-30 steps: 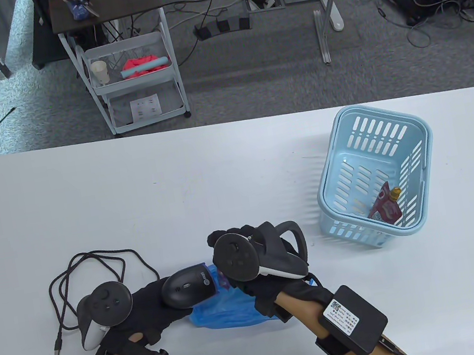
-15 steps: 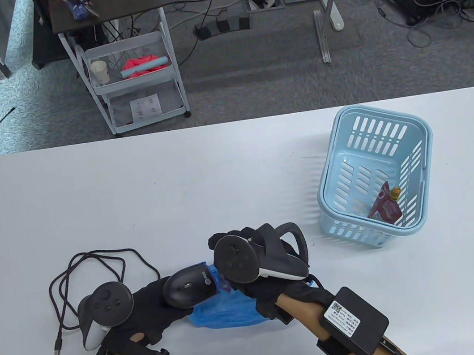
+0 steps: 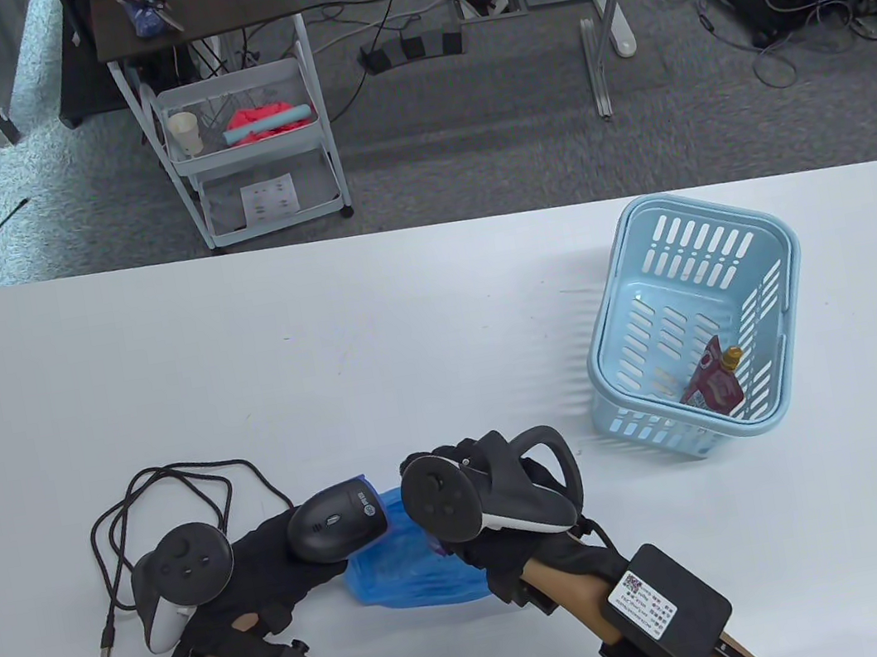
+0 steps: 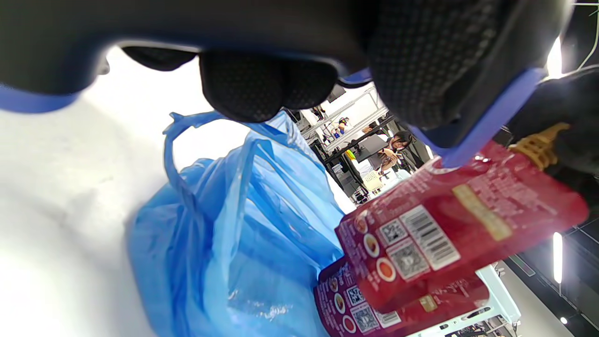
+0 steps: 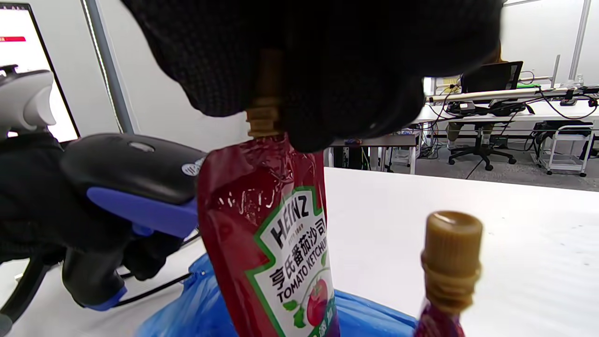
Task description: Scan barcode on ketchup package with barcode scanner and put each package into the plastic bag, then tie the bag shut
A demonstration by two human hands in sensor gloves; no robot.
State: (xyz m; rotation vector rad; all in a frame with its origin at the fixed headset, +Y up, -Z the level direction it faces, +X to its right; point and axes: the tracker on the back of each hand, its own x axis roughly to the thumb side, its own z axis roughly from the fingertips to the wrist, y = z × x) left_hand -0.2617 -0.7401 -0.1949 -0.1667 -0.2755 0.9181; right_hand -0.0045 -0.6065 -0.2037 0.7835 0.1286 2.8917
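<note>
The right hand (image 3: 516, 538) is pinching a red Heinz ketchup pouch (image 5: 271, 243) by its tan spout, its grip closed on the neck, so the pouch is hanging upright just above the blue plastic bag (image 3: 412, 572). The left hand (image 3: 277, 570), its grip wrapped around the handle, is holding the black barcode scanner (image 3: 336, 522) just left of the pouch, nose toward it. In the left wrist view the pouch's barcode (image 4: 430, 236) is facing the scanner. A 2nd pouch (image 4: 374, 309) is already lying in the bag's mouth, directly beneath the held one, and a 3rd pouch (image 3: 714, 386) is waiting in the light-blue basket (image 3: 776, 238), well to the right of the bag on the white counter (image 3: 323, 339).

Judged step: scanning pouch 2 of 3. For a clean read, the printed panel should be kept flat and square to the scanner window, with the pouch hanging without swinging; foil glare is the likely fault. Releasing straight down should drop it into the bag, provided the mouth is open.
</note>
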